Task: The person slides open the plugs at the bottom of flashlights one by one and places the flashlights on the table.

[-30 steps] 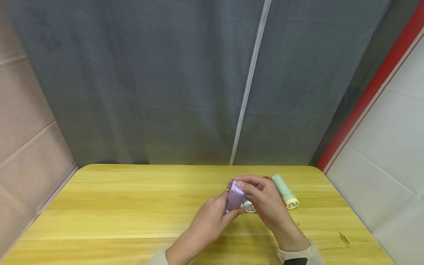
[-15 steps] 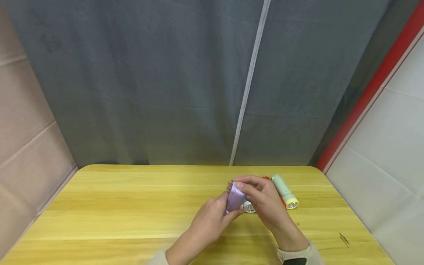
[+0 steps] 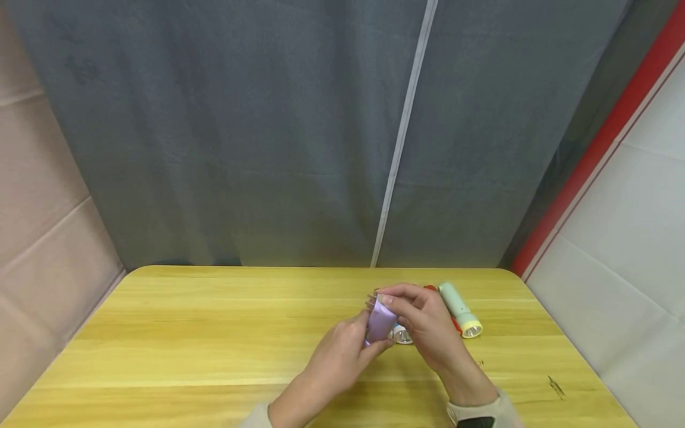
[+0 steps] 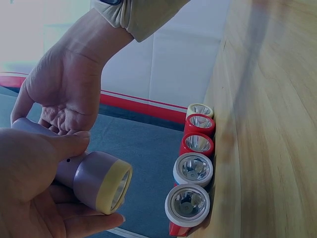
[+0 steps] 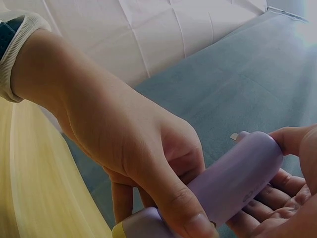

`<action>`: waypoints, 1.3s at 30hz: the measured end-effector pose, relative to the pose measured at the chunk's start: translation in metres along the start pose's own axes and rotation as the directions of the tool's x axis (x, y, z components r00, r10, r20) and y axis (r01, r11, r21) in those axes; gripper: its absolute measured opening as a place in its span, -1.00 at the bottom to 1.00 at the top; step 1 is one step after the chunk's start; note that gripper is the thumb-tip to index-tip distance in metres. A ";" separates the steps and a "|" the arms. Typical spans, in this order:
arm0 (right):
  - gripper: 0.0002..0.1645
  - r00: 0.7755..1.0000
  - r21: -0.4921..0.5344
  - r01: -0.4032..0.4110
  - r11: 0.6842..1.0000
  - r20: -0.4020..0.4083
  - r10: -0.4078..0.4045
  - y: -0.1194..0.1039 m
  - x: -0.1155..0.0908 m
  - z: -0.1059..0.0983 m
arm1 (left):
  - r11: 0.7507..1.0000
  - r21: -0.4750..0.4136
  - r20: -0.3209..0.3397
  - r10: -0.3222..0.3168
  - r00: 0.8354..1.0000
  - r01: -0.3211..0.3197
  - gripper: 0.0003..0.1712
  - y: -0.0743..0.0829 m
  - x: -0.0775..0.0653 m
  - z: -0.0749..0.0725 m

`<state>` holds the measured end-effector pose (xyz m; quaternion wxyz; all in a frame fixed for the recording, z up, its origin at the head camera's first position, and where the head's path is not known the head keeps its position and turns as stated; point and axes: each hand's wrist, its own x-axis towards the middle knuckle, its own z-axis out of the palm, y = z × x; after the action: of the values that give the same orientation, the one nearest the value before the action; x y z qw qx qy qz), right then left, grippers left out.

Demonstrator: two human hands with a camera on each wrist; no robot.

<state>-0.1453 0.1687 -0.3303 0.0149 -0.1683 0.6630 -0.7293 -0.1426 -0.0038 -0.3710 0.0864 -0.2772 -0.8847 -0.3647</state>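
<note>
A purple flashlight (image 4: 86, 171) with a pale yellow rim is held up over the table, its head low and its tail raised. My left hand (image 3: 339, 345) grips its body, thumb on one side and fingers round the other. With my right hand (image 3: 428, 321) I pinch the tail end, and the thumb lies over the tip in the head view. Beside the tail, in the right wrist view, a small metal prong (image 5: 235, 136) sticks out close to my right hand (image 5: 302, 163). The curled fingertips of that hand are partly hidden behind the flashlight.
Behind my right hand, a green flashlight (image 3: 455, 300) with a yellow rim lies on the wooden table (image 3: 214, 345). White-rimmed (image 4: 187, 205) and red flashlights (image 4: 197, 144) line up with it, lenses facing me. A grey curtain (image 3: 241, 148) hangs behind the table.
My right thumb has shifted slightly at the flashlight's tail, where thin metal prongs show more plainly. Otherwise both hands and the flashlight keep nearly the same place.
</note>
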 end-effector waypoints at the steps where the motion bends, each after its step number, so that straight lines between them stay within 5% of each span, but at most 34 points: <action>1: -0.71 1.000 0.000 -0.001 1.000 -0.001 0.001 0.000 0.000 0.000 | 1.000 0.001 0.000 0.001 1.000 -0.001 -0.49 0.000 0.000 0.000; 39: -0.74 0.999 -0.039 -0.038 0.999 -0.032 0.037 0.000 0.001 0.000 | 1.000 -0.003 0.028 -0.016 0.999 0.016 -0.41 0.002 0.000 0.001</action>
<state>-0.1462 0.1682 -0.3298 0.0149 -0.1446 0.6806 -0.7181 -0.1416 -0.0017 -0.3705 0.0708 -0.2755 -0.8873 -0.3630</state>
